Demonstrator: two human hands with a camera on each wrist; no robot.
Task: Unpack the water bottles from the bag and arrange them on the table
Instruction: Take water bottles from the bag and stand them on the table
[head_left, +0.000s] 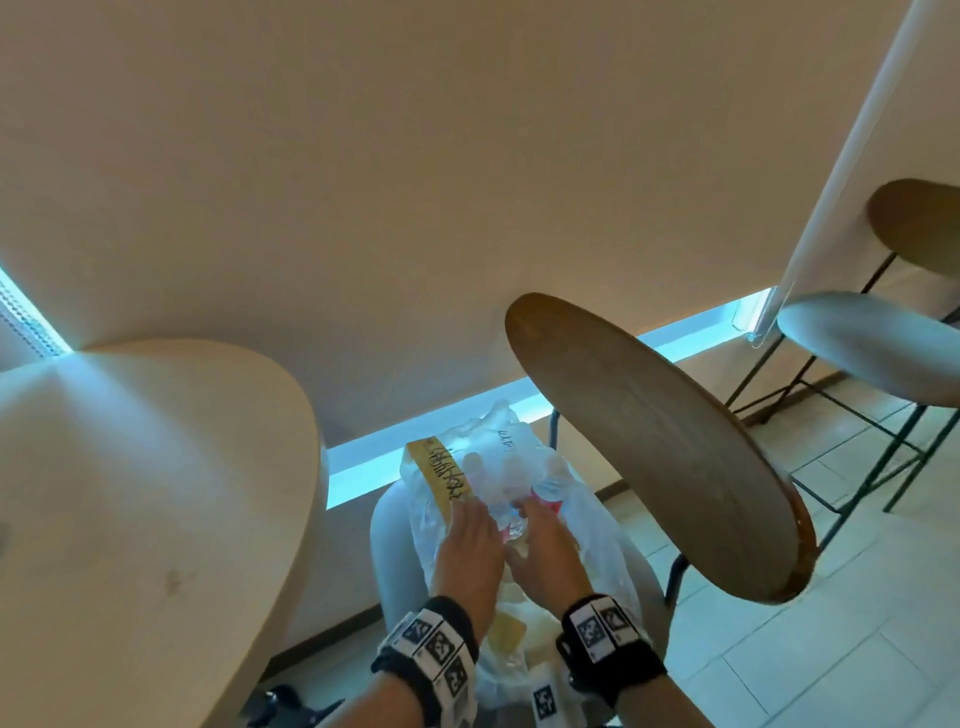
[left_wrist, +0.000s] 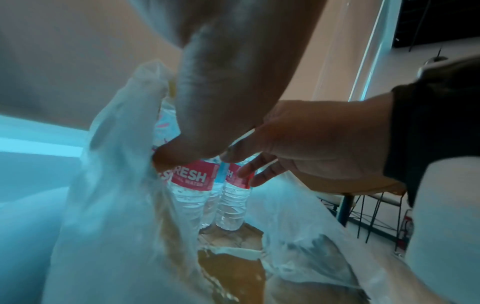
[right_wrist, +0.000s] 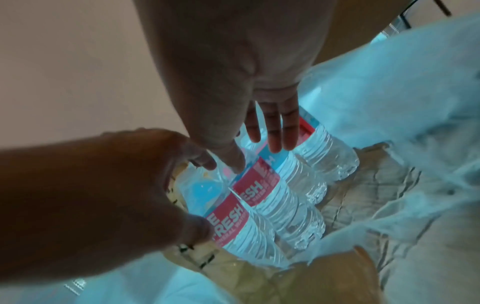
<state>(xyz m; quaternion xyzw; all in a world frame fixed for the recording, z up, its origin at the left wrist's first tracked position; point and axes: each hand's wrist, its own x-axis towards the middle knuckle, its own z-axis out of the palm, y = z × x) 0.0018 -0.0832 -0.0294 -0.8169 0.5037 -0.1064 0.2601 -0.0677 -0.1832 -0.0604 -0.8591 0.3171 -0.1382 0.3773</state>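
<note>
Head view: both hands in bag (head_left: 587, 525) at 6 o'clock, left hand (head_left: 470, 545) and right hand (head_left: 545, 545) fingers straight on bottles (right_wrist: 259, 197), nothing gripped yet. Full, slick, probably heavy-ish; grab mid-label.

Chairs around me

A brown chair back (head_left: 660, 447) stands to my right; a grey-seated stool (head_left: 872, 345) stands on the tiled floor (head_left: 810, 649).

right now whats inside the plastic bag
Inside the plastic bag stand clear water bottles with red labels. Both hands reach in among them. Crumpled brown paper lies beneath. The exact bottle count is hidden by the hands and bag folds.
</note>
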